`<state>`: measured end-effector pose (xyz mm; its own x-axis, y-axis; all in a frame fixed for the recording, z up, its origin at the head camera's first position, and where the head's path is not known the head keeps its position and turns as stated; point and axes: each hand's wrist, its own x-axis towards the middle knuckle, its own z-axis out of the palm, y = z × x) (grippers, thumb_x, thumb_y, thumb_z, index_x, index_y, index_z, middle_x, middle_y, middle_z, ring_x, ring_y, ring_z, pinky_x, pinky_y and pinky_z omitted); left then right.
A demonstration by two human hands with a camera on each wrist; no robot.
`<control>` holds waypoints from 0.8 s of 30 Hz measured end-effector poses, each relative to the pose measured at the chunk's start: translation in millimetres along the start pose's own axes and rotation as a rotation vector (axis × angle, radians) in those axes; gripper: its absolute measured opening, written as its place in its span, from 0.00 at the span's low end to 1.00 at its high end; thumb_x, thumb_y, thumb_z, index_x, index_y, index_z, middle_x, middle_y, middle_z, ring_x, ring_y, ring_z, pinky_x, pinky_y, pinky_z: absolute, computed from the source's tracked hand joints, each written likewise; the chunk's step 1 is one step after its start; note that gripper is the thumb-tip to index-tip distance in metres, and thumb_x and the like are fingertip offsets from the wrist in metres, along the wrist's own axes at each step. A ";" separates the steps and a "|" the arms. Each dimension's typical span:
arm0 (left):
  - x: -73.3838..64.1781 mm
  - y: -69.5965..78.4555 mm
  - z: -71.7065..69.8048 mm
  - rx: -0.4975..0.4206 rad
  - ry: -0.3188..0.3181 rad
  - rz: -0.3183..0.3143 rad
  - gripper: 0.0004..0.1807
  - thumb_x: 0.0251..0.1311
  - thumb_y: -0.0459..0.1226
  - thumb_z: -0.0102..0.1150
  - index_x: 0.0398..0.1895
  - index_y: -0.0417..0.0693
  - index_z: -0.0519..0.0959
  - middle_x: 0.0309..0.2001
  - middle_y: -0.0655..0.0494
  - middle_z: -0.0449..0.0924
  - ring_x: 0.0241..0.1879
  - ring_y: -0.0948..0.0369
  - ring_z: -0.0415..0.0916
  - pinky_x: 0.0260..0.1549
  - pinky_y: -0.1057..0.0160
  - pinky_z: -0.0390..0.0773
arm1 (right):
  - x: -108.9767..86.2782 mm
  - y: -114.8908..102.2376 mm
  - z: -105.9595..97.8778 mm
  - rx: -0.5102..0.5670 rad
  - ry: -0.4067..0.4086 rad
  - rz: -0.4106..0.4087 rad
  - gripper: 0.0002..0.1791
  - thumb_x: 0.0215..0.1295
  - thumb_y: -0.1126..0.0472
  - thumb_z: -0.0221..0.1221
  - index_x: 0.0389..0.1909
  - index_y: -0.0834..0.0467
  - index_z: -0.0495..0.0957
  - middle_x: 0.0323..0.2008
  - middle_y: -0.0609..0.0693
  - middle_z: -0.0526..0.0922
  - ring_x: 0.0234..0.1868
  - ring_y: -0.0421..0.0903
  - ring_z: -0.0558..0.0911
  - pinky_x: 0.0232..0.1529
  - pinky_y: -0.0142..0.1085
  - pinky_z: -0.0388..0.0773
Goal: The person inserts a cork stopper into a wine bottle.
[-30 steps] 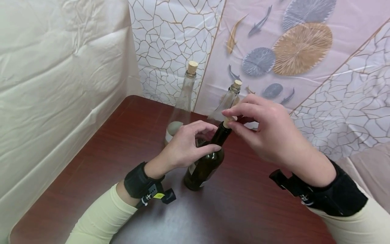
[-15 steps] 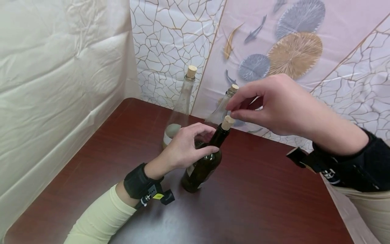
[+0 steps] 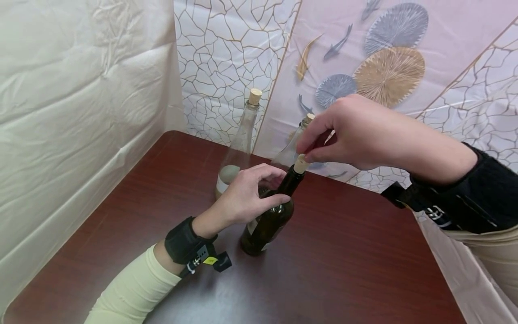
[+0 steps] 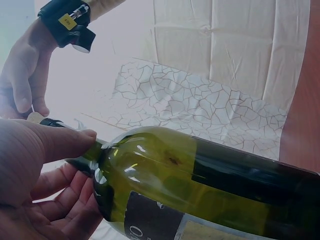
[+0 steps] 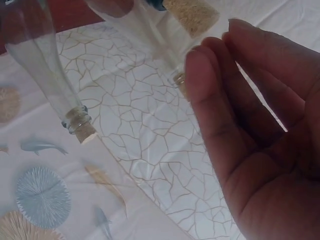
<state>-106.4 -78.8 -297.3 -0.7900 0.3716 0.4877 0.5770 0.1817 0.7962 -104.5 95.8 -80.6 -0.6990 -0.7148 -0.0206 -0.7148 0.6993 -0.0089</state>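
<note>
A dark green wine bottle stands tilted on the table, and my left hand grips it round the neck and shoulder. In the left wrist view, the thumb lies along one side of the bottle and the fingers curl beneath. A pale cork sticks up out of its mouth. My right hand hovers just above, with bent fingers and thumb close to the cork. In the right wrist view the cork lies beyond the fingertips, not between them; whether they touch it, I cannot tell.
Behind stand two clear glass bottles, one at the left and another partly covered by my right hand. Both have corks in their mouths. Patterned cloth hangs behind the reddish-brown table; a cream cloth hangs at the left.
My right hand was pinching the cork, then let go and lifted away. Now its fingertips have come slightly down and left, back near the cork. The left hand keeps its grip.
</note>
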 end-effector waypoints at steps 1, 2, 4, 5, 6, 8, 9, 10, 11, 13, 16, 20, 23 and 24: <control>0.0 -0.1 0.2 0.002 0.000 0.000 0.19 0.62 0.38 0.74 0.55 0.46 0.83 0.48 0.55 0.84 0.47 0.62 0.83 0.54 0.59 0.85 | 0.5 -0.3 0.2 -0.004 -0.002 -0.002 0.12 0.61 0.60 0.74 0.32 0.36 0.90 0.32 0.33 0.90 0.35 0.30 0.87 0.40 0.28 0.83; 0.2 -0.3 0.4 0.000 0.000 -0.001 0.19 0.62 0.38 0.74 0.55 0.46 0.83 0.48 0.55 0.84 0.47 0.62 0.82 0.54 0.59 0.85 | 1.3 -0.8 0.5 -0.008 -0.003 -0.003 0.12 0.61 0.61 0.74 0.31 0.35 0.90 0.31 0.32 0.90 0.35 0.29 0.87 0.40 0.28 0.84; 0.3 -0.5 0.6 0.003 0.002 -0.001 0.19 0.62 0.38 0.74 0.55 0.46 0.83 0.48 0.55 0.84 0.47 0.62 0.82 0.54 0.59 0.85 | 2.6 -1.9 0.8 -0.008 -0.011 -0.006 0.12 0.61 0.61 0.74 0.30 0.35 0.89 0.32 0.32 0.90 0.36 0.30 0.87 0.40 0.29 0.85; 0.4 -0.5 0.7 0.004 0.003 -0.001 0.19 0.62 0.38 0.74 0.55 0.46 0.83 0.48 0.55 0.84 0.47 0.62 0.83 0.54 0.59 0.85 | 3.2 -2.6 0.8 -0.008 -0.016 -0.002 0.13 0.61 0.61 0.73 0.29 0.35 0.89 0.31 0.32 0.90 0.36 0.30 0.87 0.40 0.30 0.85; 0.4 -0.6 0.8 0.007 0.003 0.000 0.19 0.62 0.38 0.75 0.55 0.46 0.83 0.48 0.55 0.84 0.47 0.62 0.83 0.54 0.59 0.85 | 3.6 -3.2 0.9 -0.007 -0.023 0.002 0.12 0.61 0.61 0.73 0.29 0.36 0.89 0.32 0.33 0.90 0.36 0.30 0.88 0.41 0.31 0.85; 0.6 -0.8 0.9 0.008 0.002 0.001 0.20 0.62 0.38 0.75 0.55 0.46 0.83 0.48 0.55 0.84 0.47 0.62 0.83 0.54 0.57 0.86 | 4.4 -3.8 1.2 -0.002 -0.036 0.008 0.12 0.61 0.61 0.73 0.30 0.37 0.90 0.33 0.34 0.91 0.37 0.32 0.88 0.42 0.34 0.87; 0.6 -0.7 1.0 0.013 0.001 0.003 0.20 0.62 0.38 0.75 0.55 0.46 0.83 0.48 0.55 0.84 0.47 0.62 0.83 0.54 0.57 0.86 | 4.6 -3.9 1.5 -0.003 -0.043 0.009 0.12 0.61 0.62 0.73 0.30 0.37 0.90 0.33 0.34 0.91 0.38 0.33 0.88 0.43 0.35 0.87; 0.4 -1.0 1.3 0.015 -0.002 0.002 0.20 0.62 0.39 0.75 0.56 0.46 0.83 0.48 0.55 0.84 0.47 0.62 0.82 0.55 0.57 0.86 | 4.9 -3.6 2.4 -0.005 -0.048 0.011 0.12 0.61 0.62 0.73 0.30 0.37 0.89 0.34 0.34 0.91 0.38 0.33 0.88 0.43 0.36 0.87; 0.3 -1.4 1.6 0.015 -0.005 -0.001 0.20 0.62 0.39 0.75 0.56 0.46 0.83 0.48 0.55 0.84 0.47 0.62 0.82 0.55 0.56 0.86 | 5.1 -3.1 3.4 -0.005 -0.051 0.012 0.13 0.61 0.63 0.73 0.30 0.37 0.89 0.34 0.34 0.91 0.38 0.33 0.88 0.43 0.36 0.87; 0.1 -2.1 2.1 0.018 -0.008 -0.003 0.20 0.62 0.39 0.75 0.55 0.46 0.83 0.48 0.55 0.84 0.47 0.62 0.82 0.55 0.56 0.86 | 5.0 -1.7 5.6 -0.007 -0.048 -0.001 0.13 0.60 0.64 0.73 0.29 0.38 0.89 0.34 0.34 0.90 0.37 0.32 0.88 0.43 0.36 0.87; 0.3 -2.8 2.8 0.019 -0.005 -0.001 0.19 0.62 0.39 0.75 0.55 0.46 0.83 0.48 0.56 0.84 0.46 0.62 0.82 0.54 0.57 0.86 | 4.3 1.1 8.8 -0.022 -0.022 -0.043 0.14 0.58 0.64 0.75 0.29 0.38 0.90 0.32 0.33 0.90 0.35 0.31 0.86 0.40 0.33 0.86; 0.6 -2.8 3.1 0.018 0.010 0.014 0.20 0.61 0.38 0.75 0.55 0.45 0.83 0.48 0.55 0.84 0.46 0.61 0.82 0.53 0.59 0.86 | 3.9 4.1 11.7 -0.051 0.020 -0.103 0.14 0.57 0.64 0.76 0.29 0.38 0.91 0.31 0.32 0.89 0.32 0.31 0.84 0.35 0.31 0.83; 1.1 -2.4 2.6 0.030 0.021 0.016 0.20 0.61 0.39 0.75 0.56 0.45 0.83 0.48 0.54 0.84 0.47 0.61 0.83 0.54 0.62 0.85 | 3.3 4.9 13.1 -0.063 0.049 -0.127 0.14 0.57 0.65 0.75 0.29 0.39 0.91 0.31 0.32 0.89 0.31 0.31 0.84 0.35 0.31 0.82; 1.4 -2.2 2.4 0.034 0.023 0.015 0.20 0.61 0.39 0.75 0.56 0.45 0.83 0.48 0.54 0.84 0.47 0.61 0.82 0.54 0.63 0.85 | 3.1 4.9 13.6 -0.066 0.059 -0.134 0.14 0.57 0.66 0.75 0.29 0.39 0.91 0.31 0.32 0.89 0.31 0.32 0.84 0.35 0.32 0.82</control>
<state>-108.3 -76.5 -299.2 -0.7856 0.3535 0.5078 0.5952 0.2076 0.7763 -110.0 97.2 -94.3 -0.5958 -0.8024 0.0349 -0.8003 0.5968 0.0578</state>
